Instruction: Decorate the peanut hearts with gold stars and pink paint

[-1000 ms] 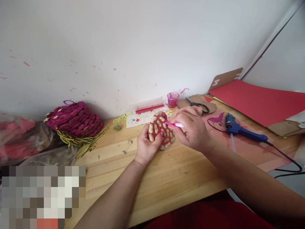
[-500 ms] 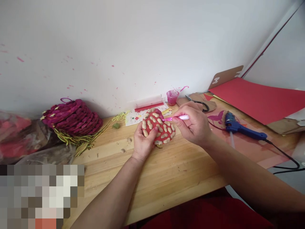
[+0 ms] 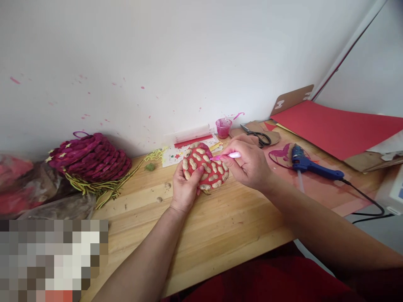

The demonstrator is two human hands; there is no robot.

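My left hand (image 3: pixel 185 186) grips the lower left edge of a red disc with peanuts (image 3: pixel 215 166) stuck over its face, the thumb lying on top. Between the fingertips of my right hand (image 3: pixel 248 161) is a paintbrush (image 3: pixel 231 155) with a pale handle and a pink-stained front. Its tip meets the disc near the upper right, where some peanuts are painted magenta; most are bare tan. A plastic cup (image 3: pixel 223 128) stained with magenta paint stands behind, against the wall.
Magenta bundled decorations (image 3: pixel 94 157) with yellow-green tassels lie at the left, by plastic bags (image 3: pixel 40 180). Scissors (image 3: pixel 260 136) rest behind my right hand. To the right are a blue glue gun (image 3: pixel 317 165) with a cord and a red sheet (image 3: pixel 340 128).
The view has shifted slightly, so the scene sits a little further left. The brush tip stays at the disc's painted area, and both hands keep their holds.
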